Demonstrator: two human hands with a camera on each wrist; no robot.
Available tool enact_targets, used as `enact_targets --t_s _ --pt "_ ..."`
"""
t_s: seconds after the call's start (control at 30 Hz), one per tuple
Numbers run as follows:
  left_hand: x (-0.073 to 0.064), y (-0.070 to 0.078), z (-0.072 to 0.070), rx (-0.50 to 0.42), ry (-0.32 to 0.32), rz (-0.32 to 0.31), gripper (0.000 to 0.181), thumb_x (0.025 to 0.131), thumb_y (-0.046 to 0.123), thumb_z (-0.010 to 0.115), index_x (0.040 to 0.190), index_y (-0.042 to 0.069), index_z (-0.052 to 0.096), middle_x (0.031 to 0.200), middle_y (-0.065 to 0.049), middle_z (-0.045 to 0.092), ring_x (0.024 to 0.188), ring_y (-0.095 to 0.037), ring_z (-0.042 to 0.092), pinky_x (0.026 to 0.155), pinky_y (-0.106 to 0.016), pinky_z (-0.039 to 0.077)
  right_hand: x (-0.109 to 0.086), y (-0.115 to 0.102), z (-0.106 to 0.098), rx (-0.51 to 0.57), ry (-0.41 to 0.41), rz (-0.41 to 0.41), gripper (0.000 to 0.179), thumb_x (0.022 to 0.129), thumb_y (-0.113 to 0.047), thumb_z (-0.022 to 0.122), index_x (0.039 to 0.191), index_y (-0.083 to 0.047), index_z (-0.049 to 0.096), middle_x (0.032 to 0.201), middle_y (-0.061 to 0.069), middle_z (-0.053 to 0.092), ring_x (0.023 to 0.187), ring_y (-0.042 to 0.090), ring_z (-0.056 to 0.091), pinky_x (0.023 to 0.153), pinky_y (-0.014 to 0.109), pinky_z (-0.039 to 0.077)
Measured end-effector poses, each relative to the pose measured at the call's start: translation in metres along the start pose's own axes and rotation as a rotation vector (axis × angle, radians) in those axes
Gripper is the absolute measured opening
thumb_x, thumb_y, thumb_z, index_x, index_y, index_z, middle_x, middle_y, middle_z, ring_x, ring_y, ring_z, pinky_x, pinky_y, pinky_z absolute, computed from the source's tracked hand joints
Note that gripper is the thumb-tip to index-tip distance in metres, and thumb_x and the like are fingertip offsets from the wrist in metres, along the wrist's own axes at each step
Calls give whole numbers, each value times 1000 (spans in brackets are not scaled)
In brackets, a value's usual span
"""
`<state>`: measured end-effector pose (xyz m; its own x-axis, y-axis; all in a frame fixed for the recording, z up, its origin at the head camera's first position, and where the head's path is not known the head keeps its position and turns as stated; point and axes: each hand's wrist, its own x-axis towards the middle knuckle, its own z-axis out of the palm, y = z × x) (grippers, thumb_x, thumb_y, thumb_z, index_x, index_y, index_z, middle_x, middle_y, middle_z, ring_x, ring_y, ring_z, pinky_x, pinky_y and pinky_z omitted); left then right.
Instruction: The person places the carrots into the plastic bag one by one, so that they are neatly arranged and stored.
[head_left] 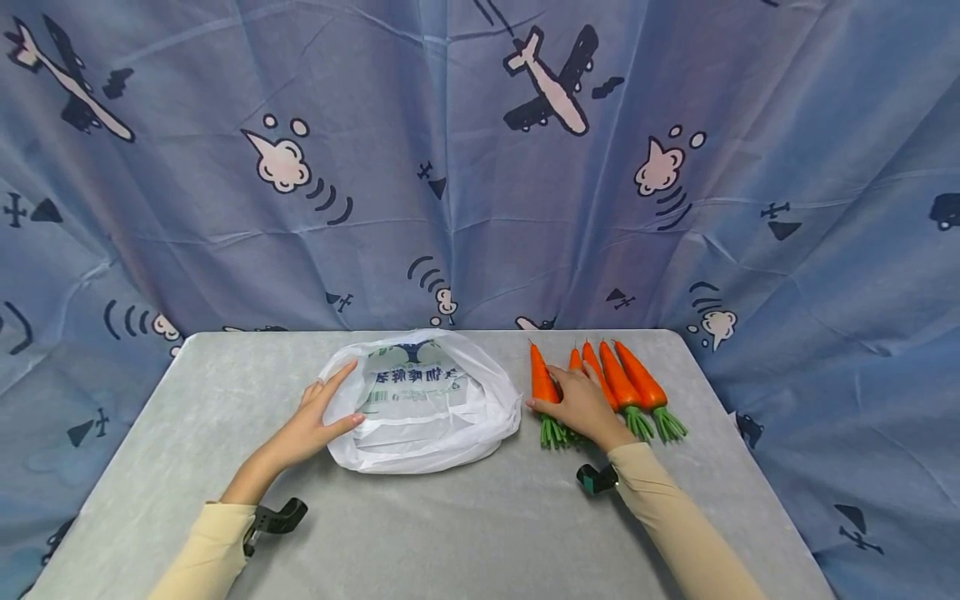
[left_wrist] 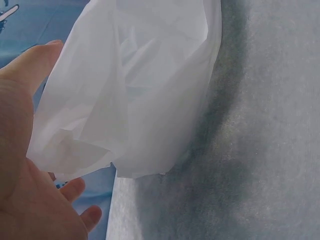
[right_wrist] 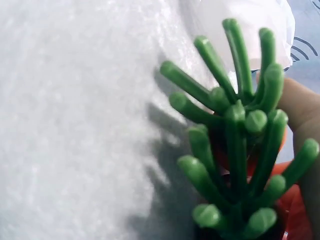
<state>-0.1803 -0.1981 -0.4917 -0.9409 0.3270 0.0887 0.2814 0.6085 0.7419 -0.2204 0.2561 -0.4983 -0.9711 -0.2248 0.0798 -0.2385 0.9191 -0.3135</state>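
Note:
A white plastic bag (head_left: 442, 446) with printed lettering lies on the table, its mouth facing up. My left hand (head_left: 311, 425) is at the bag's left rim, thumb and index finger spread apart and touching the plastic. In the left wrist view the bag's side hides part of that hand. Over to the right, my right hand (head_left: 588, 408) grips the leftmost orange carrot (head_left: 540, 375), thumb on its left side. Its green stalks (right_wrist: 240, 75) fill much of the right wrist view, beside those of another carrot. The fingers' far side is hidden there.
More carrots (head_left: 637, 375) lie side by side just right of my right hand, stalks toward me. The grey table (head_left: 450, 533) ends at the back against a blue curtain (head_left: 375, 208) printed with aeroplanes.

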Motion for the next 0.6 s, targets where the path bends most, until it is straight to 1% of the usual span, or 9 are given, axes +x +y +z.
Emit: enact_targets --t_s 0.2,0.43,0.6 --pt "1 1 0 4 -8 -9 84 92 39 68 159 35 16 166 -13 19 145 -48 17 103 -79 26 1 3 4 28 14 12 86 82 -60 70 141 1 52 133 22 64 125 41 57 122 60 15" --pt "1 1 0 -11 -14 -15 86 92 39 68 159 34 14 166 -14 18 145 -48 16 104 -79 26 2 1 5 44 29 23 81 83 -56 71 138 0 55 128 22 66 123 40 58 122 59 16" --pt "2 2 1 -9 -13 -18 87 92 40 68 159 34 12 166 -15 18 145 -48 17 104 -78 27 2 0 6 60 32 33 78 83 -54 71 137 0 56 117 20 70 118 38 61 121 59 19"
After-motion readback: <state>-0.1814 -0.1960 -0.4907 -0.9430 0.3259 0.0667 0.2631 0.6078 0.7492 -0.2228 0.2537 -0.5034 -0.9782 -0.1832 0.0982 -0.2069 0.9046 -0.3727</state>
